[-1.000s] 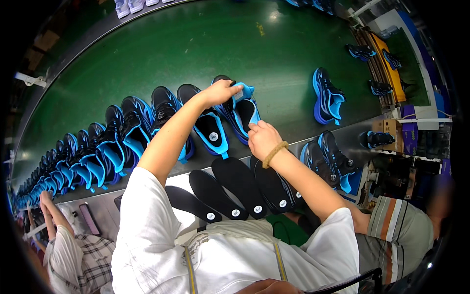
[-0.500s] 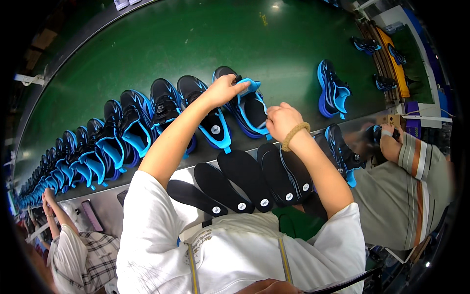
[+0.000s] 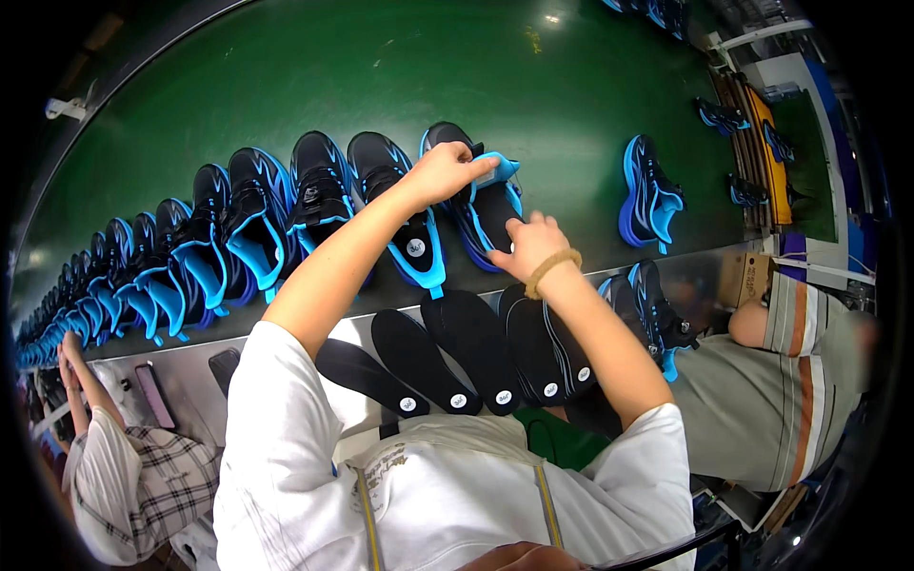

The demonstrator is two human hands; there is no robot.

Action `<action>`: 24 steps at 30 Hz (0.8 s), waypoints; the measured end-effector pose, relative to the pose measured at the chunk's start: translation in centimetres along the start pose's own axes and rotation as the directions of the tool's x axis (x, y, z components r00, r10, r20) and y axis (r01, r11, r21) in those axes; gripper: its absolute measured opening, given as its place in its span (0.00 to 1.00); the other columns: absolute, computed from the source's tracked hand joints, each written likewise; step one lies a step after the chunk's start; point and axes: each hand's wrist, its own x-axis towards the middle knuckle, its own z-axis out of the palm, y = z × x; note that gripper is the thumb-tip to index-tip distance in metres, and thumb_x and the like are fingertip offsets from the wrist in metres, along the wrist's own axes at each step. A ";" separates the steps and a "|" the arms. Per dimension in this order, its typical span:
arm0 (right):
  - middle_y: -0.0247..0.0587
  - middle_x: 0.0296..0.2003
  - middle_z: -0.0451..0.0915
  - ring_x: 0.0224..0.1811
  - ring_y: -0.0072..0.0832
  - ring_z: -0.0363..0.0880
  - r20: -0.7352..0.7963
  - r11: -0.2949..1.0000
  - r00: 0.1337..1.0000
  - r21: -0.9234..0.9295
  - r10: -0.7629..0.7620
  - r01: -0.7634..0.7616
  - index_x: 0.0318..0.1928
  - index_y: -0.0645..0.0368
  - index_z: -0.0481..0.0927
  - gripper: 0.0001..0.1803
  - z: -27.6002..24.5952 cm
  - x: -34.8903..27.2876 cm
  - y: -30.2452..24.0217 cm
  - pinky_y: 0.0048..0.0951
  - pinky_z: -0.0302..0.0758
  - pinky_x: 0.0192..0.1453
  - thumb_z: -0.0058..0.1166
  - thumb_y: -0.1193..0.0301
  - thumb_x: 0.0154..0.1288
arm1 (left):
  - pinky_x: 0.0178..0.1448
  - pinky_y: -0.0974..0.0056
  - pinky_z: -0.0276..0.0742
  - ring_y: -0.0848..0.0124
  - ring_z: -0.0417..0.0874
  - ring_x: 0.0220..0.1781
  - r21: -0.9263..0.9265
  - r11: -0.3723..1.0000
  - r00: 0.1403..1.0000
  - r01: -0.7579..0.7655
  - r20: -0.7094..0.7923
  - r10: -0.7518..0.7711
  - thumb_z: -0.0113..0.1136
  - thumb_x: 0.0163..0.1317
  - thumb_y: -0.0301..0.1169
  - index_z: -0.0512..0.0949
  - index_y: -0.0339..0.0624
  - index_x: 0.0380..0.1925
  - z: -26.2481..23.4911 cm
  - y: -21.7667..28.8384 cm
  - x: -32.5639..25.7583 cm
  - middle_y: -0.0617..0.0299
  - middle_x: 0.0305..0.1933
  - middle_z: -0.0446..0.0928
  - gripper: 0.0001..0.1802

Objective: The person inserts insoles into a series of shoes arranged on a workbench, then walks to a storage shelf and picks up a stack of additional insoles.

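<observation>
While the left grip (image 3: 446, 174) pinches the blue tongue (image 3: 501, 169) of a black-and-blue shoe (image 3: 493, 211), the right grip (image 3: 533, 249) sits at its heel opening; whether it is clenched cannot be determined. The shoe stands between both grips on the green worktop (image 3: 571, 124). Matching shoes (image 3: 211, 224) line up left of the left grip; black insoles (image 3: 466, 347) lie bodyward of both grips.

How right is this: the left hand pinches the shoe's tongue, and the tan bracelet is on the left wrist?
One slip: the bracelet circles the right wrist, as the head view shows. The left hand does pinch the tongue of the shoe.
</observation>
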 end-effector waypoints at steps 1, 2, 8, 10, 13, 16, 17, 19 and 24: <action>0.51 0.36 0.70 0.41 0.43 0.68 0.087 0.995 0.991 0.003 -0.098 0.098 0.30 0.59 0.76 0.18 -0.1 0.9 0.7 0.36 0.67 0.47 0.52 0.57 0.44 | 0.28 0.66 0.67 0.69 0.72 0.24 0.001 1.000 1.000 -0.010 0.012 0.010 0.52 0.47 0.54 0.72 0.29 0.26 0.1 0.1 0.0 0.54 0.20 0.71 0.31; 0.50 0.33 0.72 0.39 0.42 0.70 0.169 0.980 0.966 0.012 -0.195 0.196 0.29 0.59 0.76 0.17 -0.1 1.8 1.3 0.36 0.67 0.46 0.51 0.59 0.44 | 0.25 0.68 0.65 0.73 0.69 0.21 0.002 1.000 1.000 -0.023 0.020 0.023 0.51 0.48 0.54 0.72 0.30 0.25 0.1 0.2 0.1 0.58 0.18 0.69 0.30; 0.48 0.29 0.72 0.36 0.39 0.71 -0.084 0.905 0.903 -0.109 -0.421 0.412 0.26 0.61 0.76 0.09 3.3 3.7 1.4 0.35 0.70 0.40 0.44 0.71 0.48 | 0.32 0.62 0.69 0.60 0.76 0.26 0.060 0.998 0.998 -0.011 0.058 0.008 0.50 0.48 0.54 0.74 0.30 0.21 -0.3 0.2 0.3 0.47 0.21 0.73 0.30; 0.47 0.30 0.71 0.36 0.37 0.71 -0.193 0.907 0.887 -0.124 -0.420 0.402 0.25 0.62 0.75 0.09 4.7 4.9 1.8 0.32 0.71 0.40 0.41 0.72 0.50 | 0.32 0.62 0.69 0.59 0.76 0.26 0.058 0.998 0.998 -0.013 0.064 0.009 0.49 0.49 0.54 0.74 0.30 0.21 -0.1 0.6 0.4 0.46 0.21 0.73 0.30; 0.45 0.32 0.71 0.37 0.34 0.71 -0.126 0.899 0.910 -0.257 -0.395 0.354 0.30 0.63 0.73 0.10 5.5 5.4 1.5 0.30 0.70 0.40 0.40 0.71 0.51 | 0.34 0.61 0.69 0.58 0.75 0.28 0.107 0.994 0.997 -0.013 0.074 0.005 0.47 0.51 0.54 0.73 0.30 0.22 -0.1 0.7 0.1 0.46 0.23 0.73 0.30; 0.45 0.32 0.71 0.38 0.34 0.70 0.010 0.859 0.900 -0.292 -0.436 0.420 0.33 0.64 0.71 0.11 5.0 6.2 1.3 0.29 0.70 0.41 0.39 0.71 0.52 | 0.31 0.62 0.67 0.62 0.73 0.25 0.098 0.995 0.998 -0.016 0.066 0.010 0.46 0.52 0.54 0.72 0.31 0.21 0.1 0.2 0.3 0.50 0.20 0.71 0.30; 0.46 0.34 0.70 0.40 0.34 0.70 0.039 0.851 0.893 -0.286 -0.449 0.441 0.34 0.64 0.70 0.11 4.9 6.2 1.4 0.28 0.69 0.42 0.38 0.72 0.52 | 0.26 0.64 0.66 0.68 0.70 0.21 0.076 0.997 0.998 -0.020 0.053 0.016 0.47 0.52 0.53 0.71 0.32 0.19 0.2 0.1 0.2 0.54 0.16 0.69 0.29; 0.47 0.36 0.70 0.41 0.34 0.69 -0.007 0.859 0.889 -0.261 -0.457 0.440 0.34 0.63 0.70 0.11 4.9 6.2 1.5 0.29 0.69 0.43 0.38 0.72 0.52 | 0.21 0.66 0.63 0.73 0.67 0.16 0.058 0.998 0.999 -0.019 0.050 0.016 0.48 0.52 0.53 0.69 0.32 0.17 0.2 0.1 0.2 0.59 0.12 0.66 0.29; 0.50 0.41 0.68 0.43 0.37 0.67 0.032 0.914 0.931 -0.182 -0.364 0.363 0.36 0.63 0.69 0.12 5.5 6.7 1.4 0.32 0.67 0.46 0.38 0.70 0.52 | 0.20 0.66 0.62 0.74 0.65 0.16 0.032 0.996 0.996 -0.078 0.055 0.076 0.48 0.52 0.53 0.69 0.33 0.16 0.3 0.0 0.5 0.61 0.12 0.64 0.28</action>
